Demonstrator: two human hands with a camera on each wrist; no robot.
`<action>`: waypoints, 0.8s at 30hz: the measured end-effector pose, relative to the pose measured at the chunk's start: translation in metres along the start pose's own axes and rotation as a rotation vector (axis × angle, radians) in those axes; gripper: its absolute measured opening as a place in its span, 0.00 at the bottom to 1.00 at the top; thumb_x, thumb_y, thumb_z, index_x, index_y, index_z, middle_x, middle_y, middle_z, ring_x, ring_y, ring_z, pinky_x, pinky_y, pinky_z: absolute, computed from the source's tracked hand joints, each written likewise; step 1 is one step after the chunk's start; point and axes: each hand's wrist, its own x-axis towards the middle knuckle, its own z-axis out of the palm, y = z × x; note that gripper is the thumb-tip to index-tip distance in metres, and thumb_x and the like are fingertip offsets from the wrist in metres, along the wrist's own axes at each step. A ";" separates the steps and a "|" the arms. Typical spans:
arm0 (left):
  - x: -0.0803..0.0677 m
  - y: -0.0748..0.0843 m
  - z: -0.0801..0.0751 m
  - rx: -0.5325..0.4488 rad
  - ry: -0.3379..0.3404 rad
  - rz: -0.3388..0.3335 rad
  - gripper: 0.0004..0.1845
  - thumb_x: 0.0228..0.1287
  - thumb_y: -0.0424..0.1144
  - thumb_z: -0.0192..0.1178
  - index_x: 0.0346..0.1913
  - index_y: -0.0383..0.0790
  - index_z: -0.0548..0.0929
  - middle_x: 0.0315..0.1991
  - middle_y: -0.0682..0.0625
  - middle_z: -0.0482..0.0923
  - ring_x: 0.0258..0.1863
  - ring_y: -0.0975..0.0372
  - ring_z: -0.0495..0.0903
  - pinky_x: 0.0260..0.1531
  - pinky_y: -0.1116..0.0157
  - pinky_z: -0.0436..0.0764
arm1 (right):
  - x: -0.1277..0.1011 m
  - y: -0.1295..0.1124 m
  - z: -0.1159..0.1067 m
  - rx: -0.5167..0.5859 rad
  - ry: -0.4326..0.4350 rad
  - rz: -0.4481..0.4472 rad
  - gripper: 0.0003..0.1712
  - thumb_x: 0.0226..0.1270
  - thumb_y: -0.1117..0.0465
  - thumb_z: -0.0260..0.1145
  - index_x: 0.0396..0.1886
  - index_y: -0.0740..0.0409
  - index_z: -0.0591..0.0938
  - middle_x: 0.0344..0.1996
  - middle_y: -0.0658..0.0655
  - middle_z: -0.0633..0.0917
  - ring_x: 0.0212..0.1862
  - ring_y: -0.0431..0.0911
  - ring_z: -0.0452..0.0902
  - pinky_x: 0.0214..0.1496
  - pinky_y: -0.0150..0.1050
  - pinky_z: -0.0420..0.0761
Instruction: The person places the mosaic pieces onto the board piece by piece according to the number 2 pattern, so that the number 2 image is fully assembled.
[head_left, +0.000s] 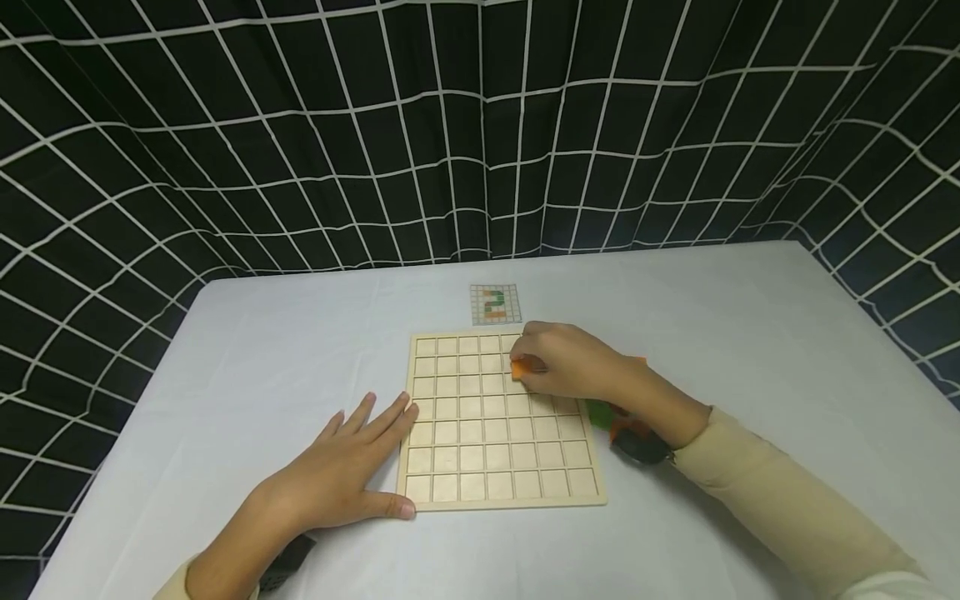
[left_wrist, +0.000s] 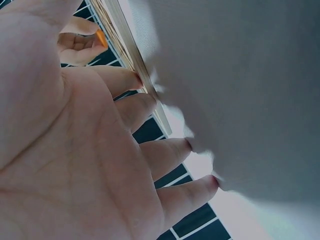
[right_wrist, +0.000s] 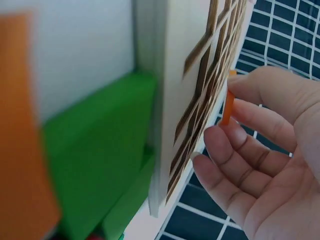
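Note:
A wooden grid board (head_left: pixel 480 467) (right_wrist: pixel 172 75) lies on the pale table (head_left: pixel 262 367). My right hand (head_left: pixel 570 362) hovers over the board's upper right cells and pinches a small orange tile (head_left: pixel 517 370) (right_wrist: pixel 227 105) between thumb and fingertips, close to the board's face. My left hand (head_left: pixel 352 467) lies flat on the table with straight fingers (left_wrist: pixel 125 80) touching the board's left edge (left_wrist: pixel 125 45). The orange tile (left_wrist: pixel 101 38) also shows far off in the left wrist view.
A small pattern card (head_left: pixel 495 304) with a green and orange figure lies just beyond the board. Green pieces (head_left: pixel 600 414) (right_wrist: pixel 95 155) and orange pieces (right_wrist: pixel 22 150) sit at the board's right side, partly under my right wrist. A black grid-patterned curtain (head_left: pixel 480 125) surrounds the table.

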 end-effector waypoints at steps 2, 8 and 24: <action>0.000 0.000 0.000 -0.006 0.002 0.003 0.55 0.42 0.75 0.50 0.71 0.50 0.47 0.71 0.57 0.38 0.68 0.48 0.36 0.60 0.43 0.46 | 0.003 -0.003 0.001 -0.014 0.003 -0.002 0.05 0.51 0.63 0.65 0.28 0.49 0.80 0.26 0.47 0.73 0.29 0.39 0.65 0.28 0.33 0.68; 0.000 0.000 0.000 -0.007 0.013 0.013 0.55 0.42 0.75 0.50 0.71 0.49 0.48 0.71 0.56 0.39 0.67 0.48 0.37 0.59 0.43 0.47 | 0.012 -0.008 0.004 -0.020 -0.001 -0.016 0.04 0.51 0.64 0.64 0.26 0.50 0.80 0.24 0.48 0.72 0.29 0.39 0.64 0.27 0.33 0.67; -0.001 -0.003 0.002 0.010 0.026 0.017 0.55 0.42 0.75 0.49 0.71 0.50 0.47 0.71 0.57 0.38 0.67 0.47 0.37 0.59 0.43 0.47 | 0.029 -0.011 0.007 -0.008 -0.025 -0.020 0.06 0.52 0.68 0.64 0.28 0.53 0.83 0.29 0.48 0.76 0.32 0.40 0.68 0.33 0.32 0.72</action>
